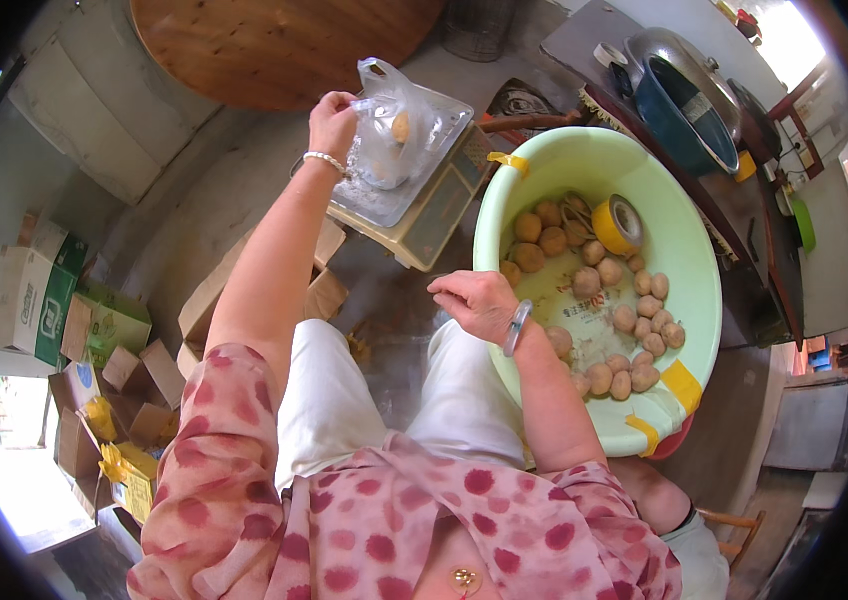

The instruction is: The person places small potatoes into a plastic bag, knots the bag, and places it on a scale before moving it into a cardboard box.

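My left hand [332, 127], wearing a white beaded bracelet, pinches the edge of a clear plastic bag [382, 124]. The bag stands on the metal tray [435, 169] of a weighing scale [431, 232], with a potato [400, 127] and something pale showing through it. My right hand [478, 304], with a translucent bangle at the wrist, is over the left rim of a pale green plastic tub [686, 225]; its fingers are loosely bent and no object shows in them. Inside the tub lie many potatoes [649, 306] and a roll of yellow tape [617, 223]. Yellow tape strips [681, 386] stick to the rim.
A round wooden tabletop [281, 45] is beyond the scale. Opened cardboard boxes [120, 367] fill the left side. At the right, a dark table [743, 217] holds a blue basin [675, 112] and metal cookware. Another person's knee [653, 495] is close at the lower right, beside the tub.
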Motion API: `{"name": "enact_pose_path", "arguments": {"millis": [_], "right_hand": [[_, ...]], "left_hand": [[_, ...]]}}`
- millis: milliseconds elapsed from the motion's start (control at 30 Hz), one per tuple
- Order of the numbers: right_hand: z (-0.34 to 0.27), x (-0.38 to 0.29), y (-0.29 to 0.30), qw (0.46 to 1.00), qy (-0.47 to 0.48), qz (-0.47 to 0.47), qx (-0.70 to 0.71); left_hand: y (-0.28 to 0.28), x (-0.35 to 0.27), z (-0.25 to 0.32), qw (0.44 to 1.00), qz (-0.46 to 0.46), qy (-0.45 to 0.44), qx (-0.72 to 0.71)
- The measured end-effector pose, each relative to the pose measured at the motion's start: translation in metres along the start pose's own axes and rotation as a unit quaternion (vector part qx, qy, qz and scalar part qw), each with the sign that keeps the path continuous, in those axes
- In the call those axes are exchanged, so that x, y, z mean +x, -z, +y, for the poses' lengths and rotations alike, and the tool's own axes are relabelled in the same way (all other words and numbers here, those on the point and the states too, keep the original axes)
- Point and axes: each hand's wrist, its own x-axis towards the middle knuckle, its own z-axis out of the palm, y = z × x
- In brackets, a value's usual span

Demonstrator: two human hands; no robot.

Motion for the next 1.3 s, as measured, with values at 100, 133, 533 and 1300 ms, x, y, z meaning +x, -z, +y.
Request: {"name": "enact_pose_path", "arguments": {"millis": [100,133,533,1300], "right_hand": [[0.0,-0.001,0.001,1.0,-0.006,0.003,0.001],[0.0,-0.001,0.001,1.0,-0.007,0.004,0.0],[0.001,-0.003,0.003,1.0,-0.018,0.006,0.016],[0.004,-0.005,0.002,1.0,0.017,0.018,-0.003]], "left_hand": [[0.0,0.008,0.002,0.992,-0.02,0.043,-0.119],[-0.001,0.008,0.004,0.995,-0.017,0.034,-0.092],[-0.004,0.027,0.015,0.96,0.21,0.063,0.174],[0.019,0.026,0.023,0.894,0.049,-0.073,0.438]]}}
